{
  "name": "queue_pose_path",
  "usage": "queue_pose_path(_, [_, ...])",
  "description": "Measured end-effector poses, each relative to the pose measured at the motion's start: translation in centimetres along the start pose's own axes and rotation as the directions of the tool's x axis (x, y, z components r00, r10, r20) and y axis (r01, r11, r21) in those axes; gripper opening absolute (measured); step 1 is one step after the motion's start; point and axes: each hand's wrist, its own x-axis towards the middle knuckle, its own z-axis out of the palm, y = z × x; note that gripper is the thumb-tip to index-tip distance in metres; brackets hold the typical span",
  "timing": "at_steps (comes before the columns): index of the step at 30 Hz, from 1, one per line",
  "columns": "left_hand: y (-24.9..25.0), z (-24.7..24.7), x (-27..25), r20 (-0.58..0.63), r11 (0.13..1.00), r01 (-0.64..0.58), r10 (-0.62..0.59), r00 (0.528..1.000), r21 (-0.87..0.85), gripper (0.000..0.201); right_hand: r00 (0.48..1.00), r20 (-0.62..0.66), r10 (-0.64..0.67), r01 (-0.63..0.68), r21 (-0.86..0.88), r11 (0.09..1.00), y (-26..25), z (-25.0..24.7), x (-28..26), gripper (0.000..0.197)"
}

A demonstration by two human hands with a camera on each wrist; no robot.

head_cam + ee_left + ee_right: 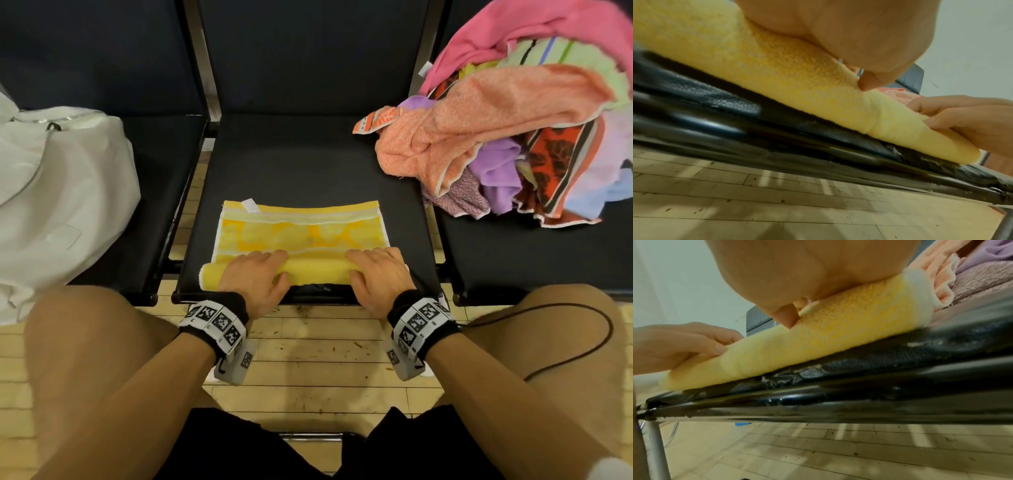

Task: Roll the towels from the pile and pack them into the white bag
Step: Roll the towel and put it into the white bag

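A yellow patterned towel (301, 233) lies on the middle black seat (308, 161), its near end rolled into a tube (318, 269) at the seat's front edge. My left hand (255, 274) covers the left part of the roll, fingers curved over the top and thumb against the near side. My right hand (376, 270) grips the right part the same way. In the left wrist view my thumb (867, 81) presses into the roll (777, 78). The right wrist view shows my right thumb (786, 316) dug into the roll (828, 331). The white bag (61, 192) sits on the left seat. The towel pile (507, 137) fills the right seat.
The far half of the middle seat is bare black upholstery up to the backrest (308, 51). My knees (85, 342) flank the seat's front edge over a pale tiled floor (315, 359). A black cable (589, 329) loops over my right thigh.
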Motion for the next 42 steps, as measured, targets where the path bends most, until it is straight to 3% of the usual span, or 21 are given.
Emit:
queue_pose_path(3, [0.4,0.1,0.0,0.001,1.000,0.021,-0.021,1.000,-0.011,0.054,1.000,0.019,0.024,-0.023,-0.062,0.998,-0.2,0.0,-0.1,0.032])
queue_pose_path(6, [0.2,0.4,0.2,-0.087,0.999,0.022,-0.018,0.996,0.041,0.044,0.993,-0.112,0.022,-0.026,-0.035,0.999,-0.2,0.4,-0.1,0.029])
queue_pose_path(8, [0.2,0.7,0.2,-0.167,0.998,-0.002,0.011,0.986,0.056,0.030,0.983,-0.180,-0.037,0.034,-0.020,0.999,-0.4,0.8,0.0,0.024])
queue_pose_path(11, [0.6,1.4,-0.1,-0.193,0.995,-0.047,0.064,0.979,0.092,0.014,0.977,-0.175,-0.118,0.119,-0.007,0.993,-0.9,1.3,-0.2,0.015])
queue_pose_path(16, [0.5,1.3,-0.4,-0.110,0.998,-0.006,0.013,0.994,0.061,0.040,0.998,-0.059,-0.036,0.038,0.023,0.999,-1.2,1.5,-0.5,0.034])
queue_pose_path(21, [0.4,1.2,-0.4,-0.093,0.997,0.014,-0.007,0.996,0.074,0.041,0.999,-0.048,-0.007,0.006,-0.019,1.000,-1.0,1.1,0.1,0.031])
queue_pose_path(26, [0.9,0.7,-0.6,0.030,0.999,0.043,-0.043,0.999,0.012,0.051,0.994,0.088,0.059,-0.053,-0.063,0.997,-1.1,0.3,0.3,0.044])
queue_pose_path(29, [1.0,0.8,-0.8,-0.032,1.000,0.018,-0.018,0.999,0.012,0.048,0.997,0.008,0.074,-0.074,-0.002,0.997,-0.9,0.4,0.1,0.033])
queue_pose_path(32, [0.8,1.0,-0.7,-0.205,0.997,-0.017,0.031,0.978,0.070,0.031,0.988,-0.152,-0.002,0.004,0.010,1.000,-0.8,0.7,0.1,0.016])
queue_pose_path(34, [0.5,1.3,-0.5,-0.264,0.994,-0.039,0.066,0.962,0.103,0.019,0.979,-0.194,-0.065,0.060,-0.032,0.998,-0.7,1.1,0.0,0.017])
queue_pose_path(36, [0.6,1.7,-0.6,-0.257,0.991,-0.052,0.083,0.963,0.123,0.019,0.982,-0.173,-0.077,0.073,-0.030,0.997,-0.9,1.3,-0.1,0.014])
queue_pose_path(38, [0.8,1.7,-0.7,-0.244,0.994,-0.030,0.055,0.968,0.105,0.016,0.994,-0.107,-0.033,0.034,0.005,0.999,-1.3,1.2,-0.3,0.024])
queue_pose_path(40, [1.1,1.6,-0.9,-0.192,0.996,0.011,0.006,0.981,0.089,0.031,0.999,-0.050,-0.014,0.014,-0.009,1.000,-1.3,1.2,-0.5,0.037])
queue_pose_path(42, [1.2,1.6,-0.9,-0.123,0.994,0.030,-0.017,0.992,0.106,0.045,0.999,-0.036,-0.013,0.012,-0.024,1.000,-1.2,1.4,-0.5,0.038])
